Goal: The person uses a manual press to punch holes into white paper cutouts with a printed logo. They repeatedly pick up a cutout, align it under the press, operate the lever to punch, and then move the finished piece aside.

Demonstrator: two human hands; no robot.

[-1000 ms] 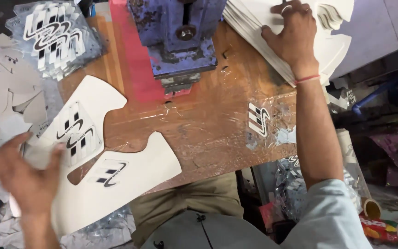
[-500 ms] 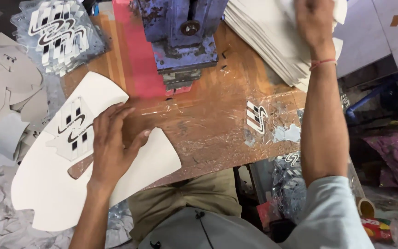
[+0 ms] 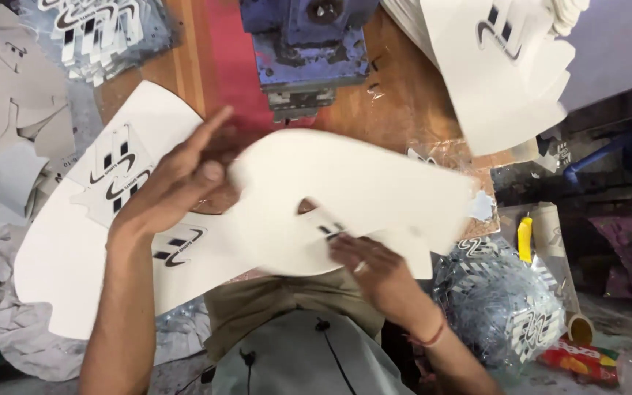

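White cut panel (image 3: 352, 197), before blue press (image 3: 305, 51): left hand (image 3: 177, 183) and right hand (image 3: 374, 267) pinching its edges; positioning step, needs alignment.

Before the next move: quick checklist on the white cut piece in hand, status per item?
1. Left hand on white cut piece: ok, at its left edge.
2. Right hand on it: ok, at the near edge.
3. Piece lifted off the wooden bench: cannot tell.
4. Blue press unobstructed: cannot tell, its foot sits just beyond the piece.
5. Printed piece lying flat underneath on the left: ok.
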